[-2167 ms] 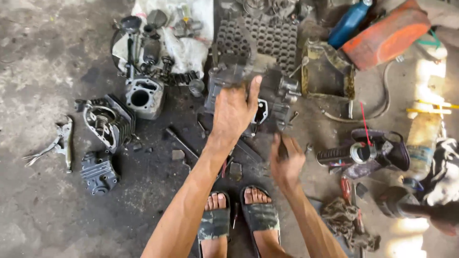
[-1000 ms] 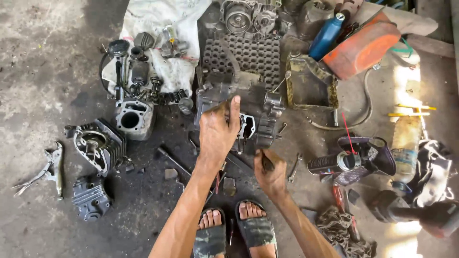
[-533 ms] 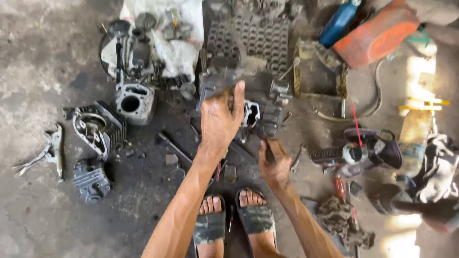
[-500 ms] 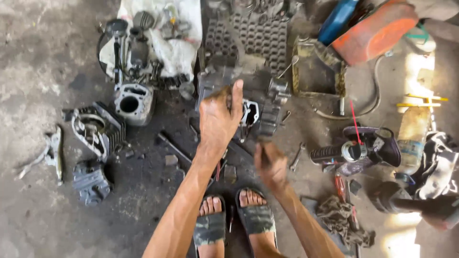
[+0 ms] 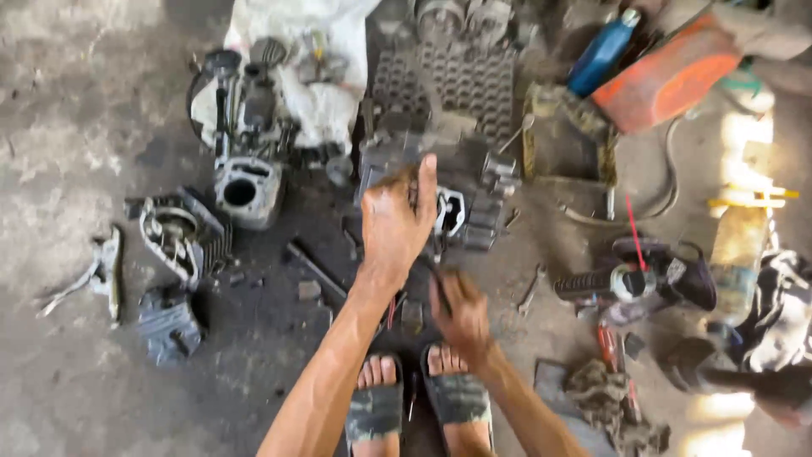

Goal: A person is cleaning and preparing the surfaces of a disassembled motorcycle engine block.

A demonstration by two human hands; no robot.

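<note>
My left hand (image 5: 396,222) rests palm down on a greasy grey engine block (image 5: 440,182) on the concrete floor, fingers spread over its top. My right hand (image 5: 461,311), blurred by motion, is closed around a thin dark tool whose end points toward the block. Both forearms reach forward from the bottom of the head view, above my two feet in dark sandals (image 5: 414,402).
A finned cylinder (image 5: 247,188) and engine covers (image 5: 173,241) lie to the left, a white cloth (image 5: 317,59) with parts behind them. A blue bottle (image 5: 602,51), orange container (image 5: 672,74) and metal tray (image 5: 565,144) are at the back right. A handlebar grip assembly (image 5: 630,279) lies right.
The right hand has drawn back toward my feet and moves quickly with the tool. The left hand stays on the engine block.
</note>
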